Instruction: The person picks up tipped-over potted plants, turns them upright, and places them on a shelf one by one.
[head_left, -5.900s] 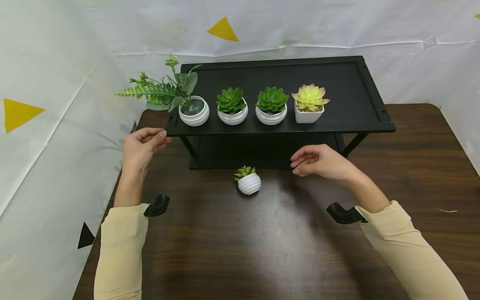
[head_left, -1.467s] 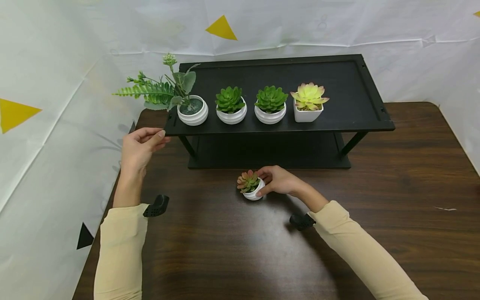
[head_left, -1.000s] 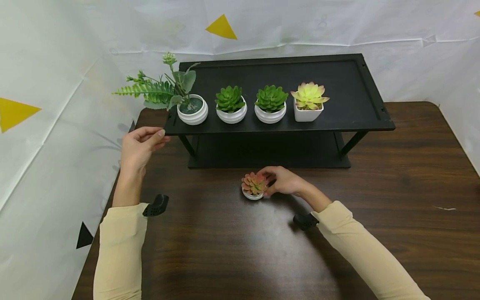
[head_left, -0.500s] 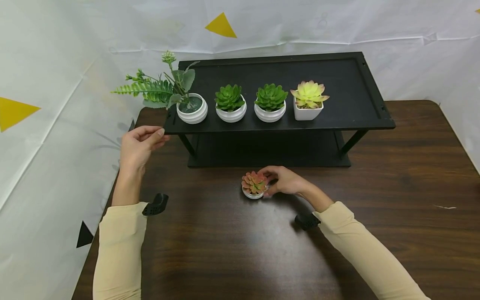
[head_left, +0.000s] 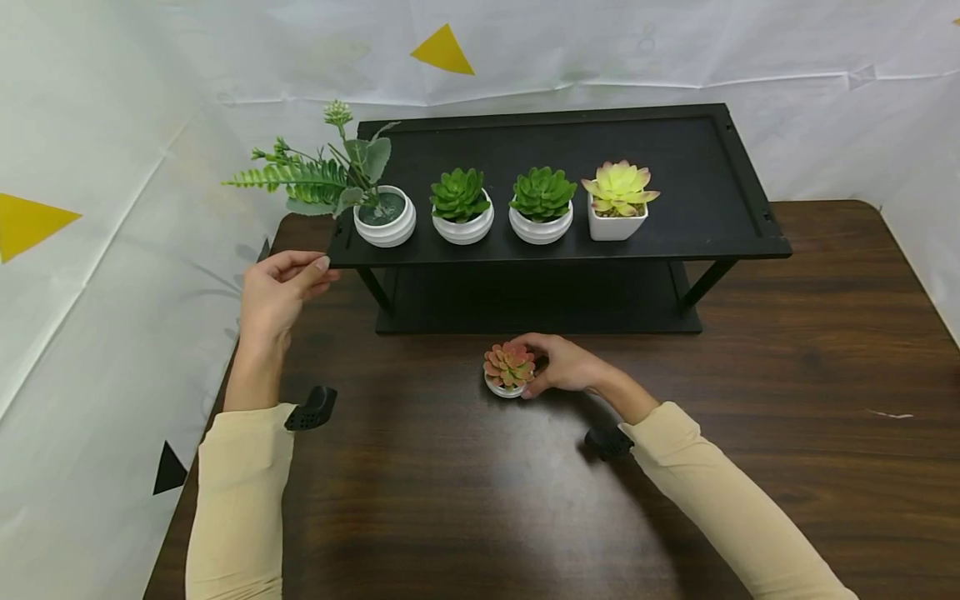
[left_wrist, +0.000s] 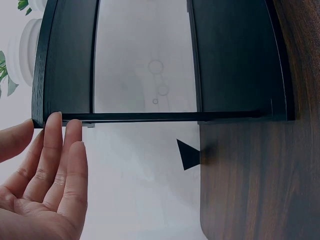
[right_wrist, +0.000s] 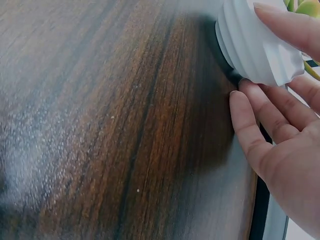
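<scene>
A red-and-green potted succulent (head_left: 510, 365) stands upright on the table in front of the black two-tier shelf (head_left: 690, 171). My right hand (head_left: 570, 364) holds its small pot from the right. In the right wrist view the thumb lies along the ribbed white pot (right_wrist: 250, 47) and the fingers curve round its other side; the leaves are mostly cut off there. My left hand (head_left: 276, 292) pinches the front left corner of the upper shelf, and in the left wrist view thumb and fingertips (left_wrist: 53, 117) meet at that corner.
Along the upper shelf's front edge stand a leafy potted plant (head_left: 385, 218), two green succulents (head_left: 462, 218) (head_left: 542, 217) and a yellow-green succulent in a square pot (head_left: 617, 212). White sheeting (head_left: 112, 108) borders the brown table (head_left: 412, 483) behind and at left.
The succulent lay tipped over; my right hand came in from the right, took hold of its pot and stood it upright. Lately it stays put. My left hand keeps to the shelf corner.
</scene>
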